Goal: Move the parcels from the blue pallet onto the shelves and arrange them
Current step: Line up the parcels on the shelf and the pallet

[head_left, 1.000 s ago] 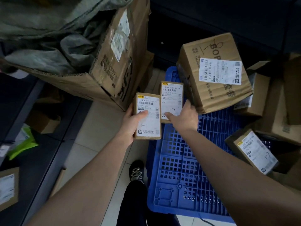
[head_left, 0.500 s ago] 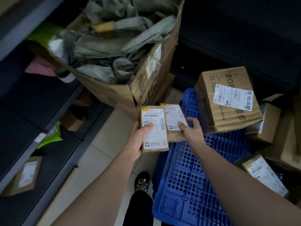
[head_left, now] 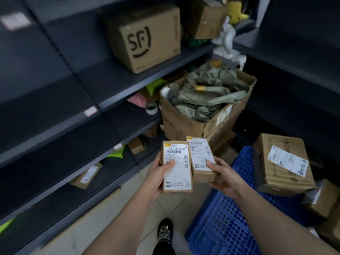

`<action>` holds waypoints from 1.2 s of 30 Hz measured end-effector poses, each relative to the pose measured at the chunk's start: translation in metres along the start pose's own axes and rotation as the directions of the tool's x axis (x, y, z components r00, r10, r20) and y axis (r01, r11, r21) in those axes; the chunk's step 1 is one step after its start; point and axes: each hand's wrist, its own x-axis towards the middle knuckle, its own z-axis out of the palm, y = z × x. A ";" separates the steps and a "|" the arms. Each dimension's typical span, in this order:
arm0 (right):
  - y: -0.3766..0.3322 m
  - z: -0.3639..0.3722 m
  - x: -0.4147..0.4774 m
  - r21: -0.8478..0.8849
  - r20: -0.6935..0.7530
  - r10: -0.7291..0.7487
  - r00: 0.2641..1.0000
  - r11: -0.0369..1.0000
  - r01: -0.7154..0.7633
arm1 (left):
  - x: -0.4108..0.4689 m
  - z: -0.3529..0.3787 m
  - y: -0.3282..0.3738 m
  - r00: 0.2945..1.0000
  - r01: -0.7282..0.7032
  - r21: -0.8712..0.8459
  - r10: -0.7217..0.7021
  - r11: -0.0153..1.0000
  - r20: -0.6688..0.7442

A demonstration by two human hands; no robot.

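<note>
Shelves (head_left: 103, 85) beside blue pallet (head_left: 230, 221), tiled floor (head_left: 114, 214); left fingers (head_left: 170, 163) grip near parcel (head_left: 177, 173), right fingers (head_left: 211, 165) far parcel (head_left: 200, 155).

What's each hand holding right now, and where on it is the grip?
Left hand grips one small parcel by its left edge, thumb on the label. Right hand holds a second parcel at its lower right corner.

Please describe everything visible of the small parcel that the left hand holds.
The small flat brown cardboard parcel is rectangular. A white shipping label with barcodes, a yellow mark and handwritten marks covers most of its face. The left hand grips its left edge, thumb on the label. Held aloft, face towards the camera, its right edge overlaps a similar brown parcel in the right hand.
</note>
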 end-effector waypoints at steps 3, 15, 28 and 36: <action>-0.013 0.042 -0.023 -0.012 0.132 -0.023 0.991 1.000 0.025 | -0.044 -0.024 0.029 0.995 -0.083 -0.035 0.081 0.996 -0.063; -0.021 0.282 -0.120 -0.082 0.511 -0.155 0.845 0.970 0.227 | -0.197 -0.186 0.136 0.900 -0.380 -0.065 0.353 0.923 -0.257; 0.097 0.517 -0.199 -0.229 0.762 -0.040 0.646 0.917 0.327 | -0.364 -0.409 0.157 0.736 -0.511 0.012 0.444 0.860 -0.511; 0.168 0.616 -0.213 -0.370 0.789 0.063 0.611 0.843 0.391 | -0.419 -0.506 0.140 0.633 -0.493 -0.081 0.294 0.866 -0.716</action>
